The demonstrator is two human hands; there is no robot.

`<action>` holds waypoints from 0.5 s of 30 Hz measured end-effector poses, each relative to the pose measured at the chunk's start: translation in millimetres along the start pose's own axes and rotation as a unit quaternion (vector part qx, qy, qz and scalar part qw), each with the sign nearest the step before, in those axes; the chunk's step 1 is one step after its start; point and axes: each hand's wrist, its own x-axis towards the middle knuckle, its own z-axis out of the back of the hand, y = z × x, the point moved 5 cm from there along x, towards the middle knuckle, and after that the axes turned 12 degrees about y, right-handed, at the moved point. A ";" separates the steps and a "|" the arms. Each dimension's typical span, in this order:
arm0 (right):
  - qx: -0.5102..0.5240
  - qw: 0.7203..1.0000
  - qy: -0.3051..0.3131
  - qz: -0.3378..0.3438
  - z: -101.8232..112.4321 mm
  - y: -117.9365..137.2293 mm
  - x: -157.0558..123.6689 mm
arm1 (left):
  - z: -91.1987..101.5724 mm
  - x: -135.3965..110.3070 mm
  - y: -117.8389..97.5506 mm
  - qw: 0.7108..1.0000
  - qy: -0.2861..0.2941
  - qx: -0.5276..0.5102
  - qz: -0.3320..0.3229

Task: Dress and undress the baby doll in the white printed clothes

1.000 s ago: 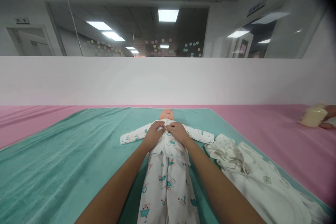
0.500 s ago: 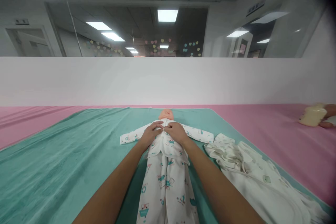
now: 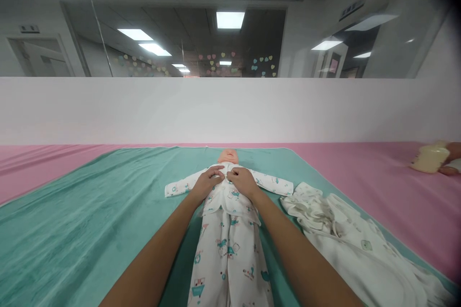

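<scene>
A baby doll (image 3: 228, 156) lies on its back, dressed in a white printed shirt (image 3: 230, 196) and matching pants (image 3: 230, 259). Both sleeves stretch out to the sides. My left hand (image 3: 210, 180) rests on the chest with its fingertips pinching the shirt's front edge. Just across from it, my right hand (image 3: 243, 181) is curled, with thumb and finger closed on the other front edge near the middle opening. A small gap separates the two hands. What fastener lies between the fingertips is too small to make out.
A teal sheet (image 3: 118, 211) lies under the doll, over a pink cover (image 3: 360, 172). White baby clothes (image 3: 360, 244) are heaped at the right. Farther right, another doll's hand touches a feeding bottle (image 3: 429, 158). Behind stands a white wall (image 3: 230, 110) with glass above.
My right hand has shifted very slightly to the right, widening the gap between the hands a little. The doll and clothes lie as before.
</scene>
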 end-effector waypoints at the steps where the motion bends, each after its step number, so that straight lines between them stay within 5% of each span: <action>1: 0.005 1.000 0.001 0.000 -0.4 -0.2 0.0 | 0.2 -0.2 -0.8 1.000 -0.004 0.004 0.000; 15: 0.048 0.999 0.024 0.006 1.8 3.4 -2.8 | -1.9 -0.8 -13.5 0.994 -0.044 0.095 -0.002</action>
